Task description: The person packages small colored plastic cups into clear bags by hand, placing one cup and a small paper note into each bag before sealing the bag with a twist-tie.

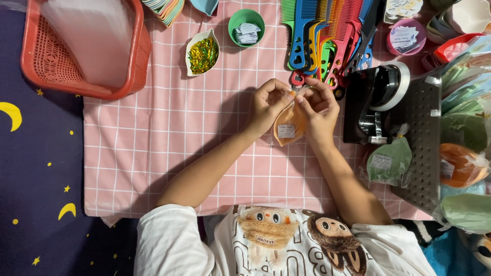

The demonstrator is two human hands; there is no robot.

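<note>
Orange leaf-shaped dish [289,124] in clear wrap was pinched at its neck by left hand [267,105] and right hand [319,108], held together; gathering the wrap tightly appeared advisable.

A: Where could a hand pass?

B: Over the pink checked cloth [153,143] left of the left hand [267,106]. That stretch lies bare down to the near edge.

A: And what blocks the far side?

B: The red basket [134,71] at the far left, then 2 small dishes: a white one of gold bits [202,53] and a green bowl [246,25]. The combs [327,41] fan out just beyond both hands.

A: The right?

B: The black tape dispenser [376,102] stands just beside the right hand [319,110], with bagged pieces [388,162] crowding behind it.
</note>
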